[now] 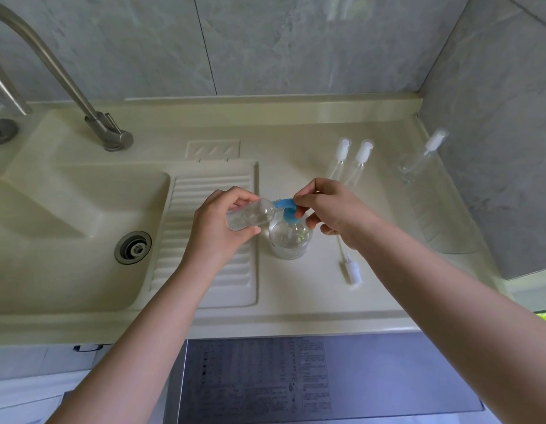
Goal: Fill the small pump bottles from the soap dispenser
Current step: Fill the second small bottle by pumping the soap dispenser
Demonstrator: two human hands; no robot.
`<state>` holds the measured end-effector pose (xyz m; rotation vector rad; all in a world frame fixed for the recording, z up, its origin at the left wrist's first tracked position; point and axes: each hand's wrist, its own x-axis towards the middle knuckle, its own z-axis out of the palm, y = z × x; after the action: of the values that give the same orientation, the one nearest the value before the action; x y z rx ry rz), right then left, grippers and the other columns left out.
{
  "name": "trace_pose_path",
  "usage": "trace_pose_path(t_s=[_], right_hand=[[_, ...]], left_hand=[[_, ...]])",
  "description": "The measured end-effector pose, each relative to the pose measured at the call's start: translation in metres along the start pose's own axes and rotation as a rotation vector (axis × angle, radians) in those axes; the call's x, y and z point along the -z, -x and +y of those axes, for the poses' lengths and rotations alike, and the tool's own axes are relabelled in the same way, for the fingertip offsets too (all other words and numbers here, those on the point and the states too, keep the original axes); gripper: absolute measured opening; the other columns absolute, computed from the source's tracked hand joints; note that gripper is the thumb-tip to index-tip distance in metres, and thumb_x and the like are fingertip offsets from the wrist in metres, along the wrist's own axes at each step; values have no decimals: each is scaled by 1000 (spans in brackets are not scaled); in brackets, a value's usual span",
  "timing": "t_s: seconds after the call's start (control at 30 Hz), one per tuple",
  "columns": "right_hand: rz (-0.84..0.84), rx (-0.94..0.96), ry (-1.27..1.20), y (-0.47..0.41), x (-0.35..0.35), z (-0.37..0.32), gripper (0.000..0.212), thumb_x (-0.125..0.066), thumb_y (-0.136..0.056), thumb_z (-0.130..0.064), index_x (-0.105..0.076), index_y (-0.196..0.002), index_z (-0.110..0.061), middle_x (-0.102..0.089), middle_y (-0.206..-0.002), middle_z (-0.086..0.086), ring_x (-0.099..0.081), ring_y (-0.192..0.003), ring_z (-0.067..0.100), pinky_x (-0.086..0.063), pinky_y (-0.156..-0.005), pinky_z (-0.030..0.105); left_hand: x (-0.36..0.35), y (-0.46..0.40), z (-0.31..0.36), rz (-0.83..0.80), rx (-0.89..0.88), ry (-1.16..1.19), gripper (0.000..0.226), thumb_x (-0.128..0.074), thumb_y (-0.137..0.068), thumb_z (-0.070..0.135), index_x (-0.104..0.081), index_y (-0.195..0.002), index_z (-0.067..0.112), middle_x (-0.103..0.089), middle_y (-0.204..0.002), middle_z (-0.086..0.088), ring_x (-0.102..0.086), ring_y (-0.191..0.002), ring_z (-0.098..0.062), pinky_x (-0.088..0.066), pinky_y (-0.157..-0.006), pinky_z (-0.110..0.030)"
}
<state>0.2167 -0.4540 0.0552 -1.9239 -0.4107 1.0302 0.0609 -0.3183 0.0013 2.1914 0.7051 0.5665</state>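
The left hand (222, 221) grips a small bottle (250, 215), uncapped, its long axis near horizontal and its open mouth pointing right, touching the blue spout of the soap dispenser (291, 237). The right hand (329, 212) pinches the blue pump head. Filling appears under way; the level inside is unclear. Beyond the right hand, three capped bottles (361, 157) wait on the desk (296, 301); a loose pump cap (352, 269) lies nearer, beside the right forearm.
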Motion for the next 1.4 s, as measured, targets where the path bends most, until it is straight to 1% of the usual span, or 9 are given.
trace_pose_path(t_s=[0.07, 0.2, 0.37, 0.57, 0.83, 0.97, 1.1, 1.23, 1.4], right_hand=[[-5, -27, -7, 1, 2, -3, 7, -58, -96, -13, -61, -91, -17, -66, -62, -4, -50, -44, 7, -26, -48, 23], [2, -21, 14, 0, 4, -5, 6, -58, -95, -14, -62, -91, -17, -66, -61, -6, -51, -44, 5, -27, -48, 23], [-17, -21, 27, 0, 2, -1, 4, -59, -96, -16, -61, -93, -17, -69, -65, -6, -52, -47, 7, -26, -49, 24], [-12, -29, 51, -2, 5, -8, 4, -59, -94, -16, -63, -92, -18, -71, -67, -5, -53, -52, 8, -30, -50, 22], [-4, 7, 58, -2, 4, -8, 4, -58, -94, -11, -62, -95, -13, -71, -65, -3, -51, -44, 5, -26, -45, 21], [-2, 6, 59, -2, 4, -6, 4, -59, -94, -14, -62, -94, -15, -71, -67, -4, -52, -46, 6, -28, -48, 22], [5, 33, 66, -3, -1, -3, 4, -57, -94, -12, -61, -95, -13, -70, -65, -4, -52, -50, 11, -28, -41, 18], [-18, -15, 52, -3, 5, -8, 6, -59, -95, -14, -62, -91, -17, -70, -64, -6, -52, -48, 5, -30, -48, 20], [-4, 26, 26, -3, 1, -2, 5, -58, -95, -12, -61, -92, -14, -68, -65, -3, -52, -45, 7, -28, -46, 22]], left_hand=[[0, 0, 1, 4, -3, -3, 49, -89, -63, 9, -69, -104, 26, -65, -105, 6, -61, -100, -8, -45, -93, -16], [1, 1, 4, 21, -7, -11, 49, -89, -63, 8, -69, -104, 25, -65, -105, 6, -61, -98, -7, -43, -90, -11], [1, 0, 2, 6, -13, -28, 49, -89, -64, 10, -68, -104, 27, -65, -105, 6, -61, -100, -7, -46, -92, -17], [3, 0, 3, 16, -7, -16, 49, -90, -63, 9, -69, -103, 27, -64, -104, 6, -61, -98, -7, -40, -87, -7], [1, -1, 4, 4, -9, -17, 49, -89, -63, 9, -69, -104, 27, -65, -105, 6, -61, -99, -7, -42, -89, -10], [1, -1, 4, 17, -6, -14, 50, -89, -63, 9, -68, -104, 28, -64, -104, 5, -60, -97, -6, -39, -85, -5], [1, 0, 2, 11, -6, -20, 50, -89, -63, 9, -68, -104, 28, -64, -104, 6, -60, -98, -7, -40, -87, -7], [1, 0, 4, 5, 1, -15, 50, -90, -63, 8, -68, -103, 29, -64, -105, 7, -60, -98, -5, -39, -85, -5], [1, 0, 4, 18, -5, -2, 49, -89, -63, 7, -68, -102, 27, -64, -104, 6, -58, -96, 1, -37, -82, -2]])
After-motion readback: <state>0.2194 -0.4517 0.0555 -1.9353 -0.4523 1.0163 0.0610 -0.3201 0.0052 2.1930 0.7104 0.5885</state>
